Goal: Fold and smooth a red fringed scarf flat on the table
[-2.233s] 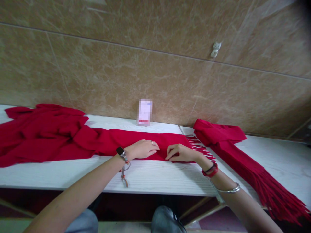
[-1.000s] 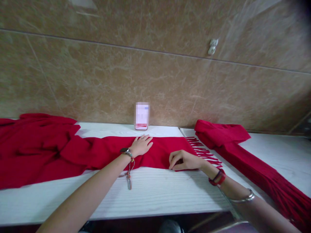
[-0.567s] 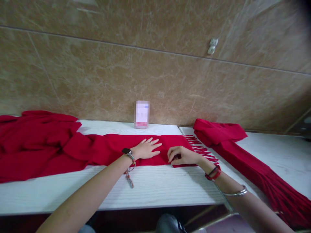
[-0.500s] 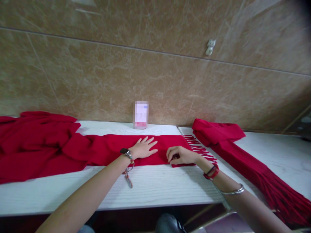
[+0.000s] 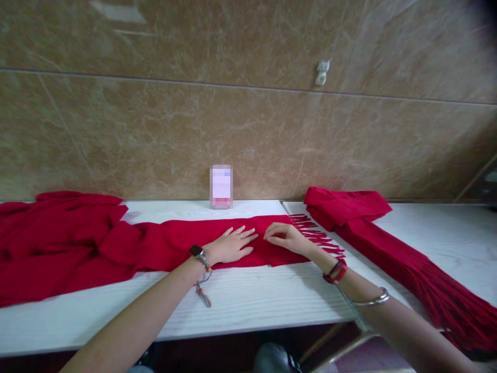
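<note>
A long red scarf (image 5: 182,241) lies along the white table, smooth under my hands and bunched into loose folds at the left. Its fringe points right. My left hand (image 5: 230,245) rests flat on the scarf with the fingers spread, a ring on one finger. Just to its right, my right hand (image 5: 285,238) is at the scarf's surface, thumb and forefinger brought together in a pinch. What lies between those fingertips, if anything, is too small to make out. Beyond the right wrist lies a second red scarf (image 5: 388,254), folded over at its top, its fringe towards the lower right.
A phone-like upright object (image 5: 221,187), blurred out, leans on the brown marbled wall (image 5: 166,134). A small white figure (image 5: 322,72) is fixed to the wall. The white table (image 5: 233,300) has a front edge near my body and a seam at the right.
My right hand has moved up from the scarf's near edge towards its middle, its curled fingers now a pinch. My left hand stays flat, shifted slightly right. The camera view has tilted a little.
</note>
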A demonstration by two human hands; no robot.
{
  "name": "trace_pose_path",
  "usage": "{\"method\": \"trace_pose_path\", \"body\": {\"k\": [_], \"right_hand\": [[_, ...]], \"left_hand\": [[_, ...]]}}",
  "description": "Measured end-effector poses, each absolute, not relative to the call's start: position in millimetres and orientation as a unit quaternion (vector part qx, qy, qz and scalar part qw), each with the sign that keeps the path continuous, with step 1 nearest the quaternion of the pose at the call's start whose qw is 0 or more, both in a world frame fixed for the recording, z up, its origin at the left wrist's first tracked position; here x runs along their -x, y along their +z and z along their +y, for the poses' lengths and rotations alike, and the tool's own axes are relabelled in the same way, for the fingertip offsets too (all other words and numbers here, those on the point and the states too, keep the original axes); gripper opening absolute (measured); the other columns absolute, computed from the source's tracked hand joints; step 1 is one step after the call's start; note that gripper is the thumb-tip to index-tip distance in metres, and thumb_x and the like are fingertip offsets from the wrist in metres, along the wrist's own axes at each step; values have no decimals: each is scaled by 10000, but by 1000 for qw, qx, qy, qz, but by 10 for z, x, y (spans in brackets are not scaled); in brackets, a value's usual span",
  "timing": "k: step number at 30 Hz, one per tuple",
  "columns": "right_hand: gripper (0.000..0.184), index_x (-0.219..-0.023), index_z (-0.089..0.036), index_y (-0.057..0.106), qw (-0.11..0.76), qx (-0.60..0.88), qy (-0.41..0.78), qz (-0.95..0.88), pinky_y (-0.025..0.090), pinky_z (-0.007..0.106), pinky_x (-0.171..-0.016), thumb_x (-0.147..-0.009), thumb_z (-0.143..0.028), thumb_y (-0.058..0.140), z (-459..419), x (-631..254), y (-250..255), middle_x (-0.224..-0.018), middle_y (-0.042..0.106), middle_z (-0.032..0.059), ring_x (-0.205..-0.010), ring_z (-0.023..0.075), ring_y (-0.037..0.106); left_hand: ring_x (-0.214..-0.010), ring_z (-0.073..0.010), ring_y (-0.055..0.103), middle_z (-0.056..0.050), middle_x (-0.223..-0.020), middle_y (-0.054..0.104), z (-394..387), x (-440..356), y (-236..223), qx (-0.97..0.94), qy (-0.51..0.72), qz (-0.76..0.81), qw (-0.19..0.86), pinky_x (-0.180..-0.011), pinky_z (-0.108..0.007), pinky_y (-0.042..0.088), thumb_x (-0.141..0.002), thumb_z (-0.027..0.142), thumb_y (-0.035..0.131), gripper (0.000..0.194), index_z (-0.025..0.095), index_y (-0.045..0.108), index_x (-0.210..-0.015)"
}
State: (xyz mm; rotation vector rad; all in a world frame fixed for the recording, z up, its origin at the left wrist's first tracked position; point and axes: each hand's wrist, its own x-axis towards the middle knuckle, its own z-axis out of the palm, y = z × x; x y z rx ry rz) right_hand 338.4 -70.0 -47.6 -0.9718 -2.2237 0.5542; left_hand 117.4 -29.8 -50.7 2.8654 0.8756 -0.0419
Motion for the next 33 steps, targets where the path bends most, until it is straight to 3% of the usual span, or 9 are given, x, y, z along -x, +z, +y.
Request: {"method": "trace_pose_path", "body": {"k": [2,6,10,15,20,25,30,33], "right_hand": [[348,-1020,-163,633,306,411,130,-849,417,361,-889,-843,-414,468,-678,-3400,-524,-1058,602,121,-998,199,542],[486,-1300,-208,417,144,457,61,-876,267,485,-1009,-865,-426,421,-687,-3409,-607,-1351,397,129,-1236,256,350],[564,-1373,-252,266,67,480,48,-874,177,574,-1012,-874,-502,348,-738,-3390,-590,-1422,279,100,-1304,283,207],[647,-1386,-248,223,40,484,63,-872,156,593,-1010,-841,-568,360,-756,-3385,-536,-1442,216,98,-1315,300,156],[621,-1365,-268,283,75,486,80,-867,167,581,-1016,-829,-558,402,-739,-3406,-531,-1424,277,97,-1303,291,210],[540,-1320,-222,384,155,418,51,-894,203,521,-1038,-834,-432,491,-821,-3256,-467,-1380,357,118,-1283,268,266],[482,-1261,-223,468,165,324,87,-927,358,380,-995,-804,-352,553,-934,-3075,-446,-1320,445,90,-1203,222,404],[400,-1206,-218,528,164,315,81,-931,411,353,-949,-810,-283,536,-956,-3043,-467,-1215,545,84,-1104,204,504]], "left_hand": [[-1333,-240,104,2,-1459,167,-297,-1167,-516,-953,-14,296,68,-1037,-512,126,-913,456,242,490,286,233,-1373],[-1332,-291,61,-31,-1467,115,-320,-1131,-474,-930,-26,360,75,-1025,-540,112,-863,579,262,619,268,185,-1393],[-1314,-370,22,-89,-1463,56,-327,-1081,-403,-895,-47,431,102,-988,-600,116,-765,723,271,816,227,162,-1404],[-1315,-364,-10,-86,-1463,27,-347,-1073,-376,-892,-52,435,116,-989,-603,95,-757,725,291,829,231,147,-1407],[-1325,-326,12,-91,-1464,46,-416,-841,-343,-917,-53,378,119,-1010,-550,114,-783,674,346,763,267,156,-1401],[-1333,-292,11,-54,-1479,22,-496,-331,-293,-943,-50,315,92,-1041,-474,119,-780,603,452,744,322,139,-1393],[-1169,-213,411,-42,-1310,411,-573,-177,-264,-966,34,247,66,-990,-306,294,-808,405,527,489,279,438,-1272],[-1021,-175,514,-24,-1161,512,-614,-178,-228,-970,50,233,57,-898,-259,372,-831,272,479,384,264,498,-1215]]}}
